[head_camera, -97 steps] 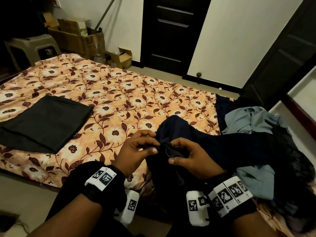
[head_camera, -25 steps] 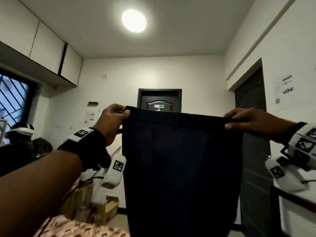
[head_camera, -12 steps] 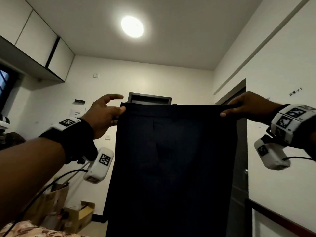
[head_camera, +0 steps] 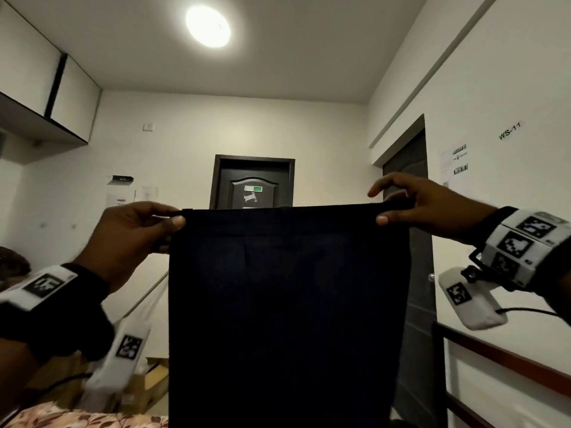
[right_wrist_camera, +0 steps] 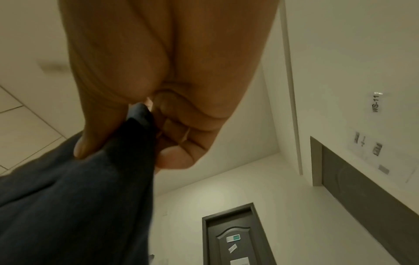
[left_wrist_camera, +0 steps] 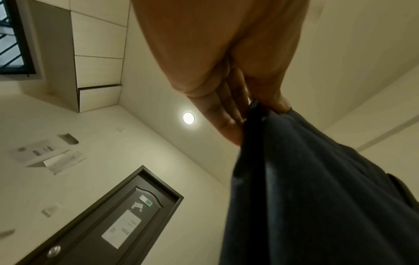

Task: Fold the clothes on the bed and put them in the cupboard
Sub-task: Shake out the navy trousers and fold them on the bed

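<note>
The dark trousers (head_camera: 287,304) hung in the air in front of the person, held up by the waistband and stretched flat between both hands, the cloth falling straight down past the bottom edge of the head view. The left hand (head_camera: 129,239) pinched the left corner of the waistband between thumb and fingers. The right hand (head_camera: 423,205) pinched the right corner, thumb under the edge and fingers over it. Behind the trousers stood a dark door (head_camera: 253,183) in the far wall. A round ceiling light (head_camera: 208,26) glowed overhead. A strip of flowered bedsheet (head_camera: 77,417) showed at the lower left, below the left wrist.
</note>
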Motion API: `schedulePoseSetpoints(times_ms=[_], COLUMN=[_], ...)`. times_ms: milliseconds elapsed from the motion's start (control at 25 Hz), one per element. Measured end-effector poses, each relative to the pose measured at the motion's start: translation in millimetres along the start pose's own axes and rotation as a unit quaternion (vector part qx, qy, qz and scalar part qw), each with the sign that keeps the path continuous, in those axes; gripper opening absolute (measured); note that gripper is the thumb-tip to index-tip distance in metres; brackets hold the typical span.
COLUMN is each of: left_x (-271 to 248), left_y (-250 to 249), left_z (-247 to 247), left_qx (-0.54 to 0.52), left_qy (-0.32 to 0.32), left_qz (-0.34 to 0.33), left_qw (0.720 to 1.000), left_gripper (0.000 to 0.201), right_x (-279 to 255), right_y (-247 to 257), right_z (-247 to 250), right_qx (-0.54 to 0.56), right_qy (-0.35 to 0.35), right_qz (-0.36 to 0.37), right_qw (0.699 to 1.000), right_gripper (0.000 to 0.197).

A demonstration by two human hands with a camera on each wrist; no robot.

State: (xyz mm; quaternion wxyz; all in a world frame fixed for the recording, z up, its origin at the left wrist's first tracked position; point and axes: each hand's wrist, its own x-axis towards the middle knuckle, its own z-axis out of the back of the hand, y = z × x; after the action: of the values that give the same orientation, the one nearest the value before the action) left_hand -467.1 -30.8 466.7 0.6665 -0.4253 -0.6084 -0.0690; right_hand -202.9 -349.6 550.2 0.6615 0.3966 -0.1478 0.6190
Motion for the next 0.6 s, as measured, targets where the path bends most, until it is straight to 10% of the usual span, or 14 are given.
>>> schedulePoseSetpoints(times_ms=[160,280,400,520,600], left_x=[-18.3,-41.2,-78.7,-87.0,-74.2], left_y=[19.8,64.8,93.5,126.6,158.2], left_z=[19.0,38.7,52.1,55.1,34.8], left_qx=[-0.02,-0.09,-0.27,0.009,0.091], left_qy=[0.078,0.163,0.358,0.49,0.388], left_qz=[0.05,0.091,0.171,0.221,0.258], left_qw=[0.995,0.978,0.878,0.843,0.88], left_gripper=[0.065,0.056,0.031,0.027,0.029], right_x=[-17.6,-38.1,-68.3,-75.7,-46.1], right_y=[-11.7,-38.8,-75.9,-110.2,-138.0], right_z=[-10.9,-36.6,-75.8,-128.1,-150.5], right_qx=[0.025,0.047,0.044,0.024,-0.005], right_qy=[0.076,0.17,0.356,0.478,0.41], right_qz=[-0.003,-0.019,-0.059,-0.118,-0.142], right_qw=[0.997,0.984,0.932,0.87,0.901], right_gripper=[0.025,0.018,0.02,0.018,0.03])
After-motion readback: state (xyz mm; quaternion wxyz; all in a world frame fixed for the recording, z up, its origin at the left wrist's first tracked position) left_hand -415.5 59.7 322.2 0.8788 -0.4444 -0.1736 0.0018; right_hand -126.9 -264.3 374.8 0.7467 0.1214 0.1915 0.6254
